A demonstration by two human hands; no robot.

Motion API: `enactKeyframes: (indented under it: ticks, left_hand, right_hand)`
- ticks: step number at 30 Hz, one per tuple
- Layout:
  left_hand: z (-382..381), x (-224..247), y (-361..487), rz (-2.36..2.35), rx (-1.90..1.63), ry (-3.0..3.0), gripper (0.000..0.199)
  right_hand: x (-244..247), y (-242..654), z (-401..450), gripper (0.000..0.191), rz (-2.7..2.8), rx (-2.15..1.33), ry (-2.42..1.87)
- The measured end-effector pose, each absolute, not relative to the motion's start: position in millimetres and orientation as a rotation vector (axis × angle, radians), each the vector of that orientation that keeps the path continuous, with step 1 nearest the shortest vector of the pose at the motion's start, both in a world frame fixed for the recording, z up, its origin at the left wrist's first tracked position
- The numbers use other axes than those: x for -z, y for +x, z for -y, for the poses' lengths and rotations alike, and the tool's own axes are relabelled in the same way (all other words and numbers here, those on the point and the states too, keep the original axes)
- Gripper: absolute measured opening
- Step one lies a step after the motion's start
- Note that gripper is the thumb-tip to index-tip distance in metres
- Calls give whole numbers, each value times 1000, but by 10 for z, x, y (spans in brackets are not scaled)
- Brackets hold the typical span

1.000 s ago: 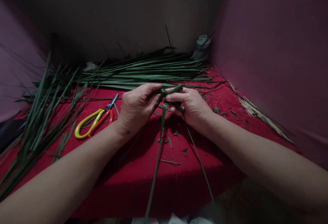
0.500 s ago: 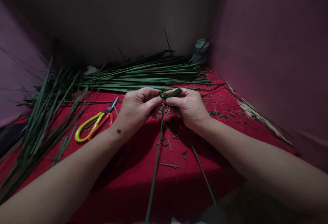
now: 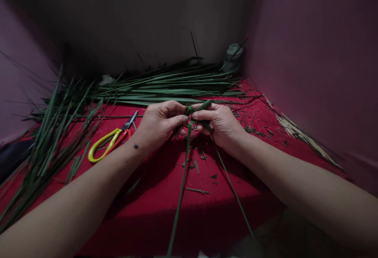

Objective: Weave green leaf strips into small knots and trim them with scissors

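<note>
Bare left hand (image 3: 158, 121), small, dark, round spot (image 3: 136, 146) on its forearm (image 3: 97, 195); bare right hand (image 3: 222, 123)

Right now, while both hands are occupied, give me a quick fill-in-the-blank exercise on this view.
1. The left hand and the right hand both hold leaf strips coloured ____.
2. The scissors lie nearer to the ____ hand.
3. The cloth under the scissors is ____.

Missing words: green; left; red.

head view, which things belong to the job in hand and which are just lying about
Job in hand:
- green strip, held by left hand and right hand
- long green leaves, probably stock
- scissors, probably, though unheld

Lying about, seemingly:
- green scraps
- pale stalks
- whitish container
</note>
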State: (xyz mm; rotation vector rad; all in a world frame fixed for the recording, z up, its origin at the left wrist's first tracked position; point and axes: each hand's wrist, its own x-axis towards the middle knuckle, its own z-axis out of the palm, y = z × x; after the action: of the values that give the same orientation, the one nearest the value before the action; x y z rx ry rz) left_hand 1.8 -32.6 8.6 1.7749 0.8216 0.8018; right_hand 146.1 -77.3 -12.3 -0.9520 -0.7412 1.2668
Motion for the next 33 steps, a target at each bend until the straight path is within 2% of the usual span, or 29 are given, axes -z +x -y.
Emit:
enactKeyframes:
  ticks: [3, 7, 14, 20, 25, 28, 33]
  left_hand:
    - [308, -29, -2, -847, -877, 2088, 9]
    - [318, -22, -27, -849, -792, 2359, 10]
    - [291, -151, -68, -777, -552, 1914, 10]
    - [175, -170, -102, -799, -358, 1856, 14]
    - [189, -146, -76, -753, -573, 1806, 23]
    - [243, -131, -36, -800, -706, 1782, 20]
    - [287, -124, -9, -829, -705, 1860, 13]
  right_hand:
    - [138, 1471, 768, 21, 747, -1280, -931]
    - [155, 1473, 760, 21, 742, -1256, -940]
    - [60, 1482, 779, 18, 708, -1125, -1009]
    - [93, 1494, 791, 18, 779, -1162, -973]
    - [113, 1464, 801, 14, 859, -1118, -976]
    - [96, 1439, 822, 12, 908, -1071, -975]
    - [115, 1448, 818, 15, 873, -1155, -963]
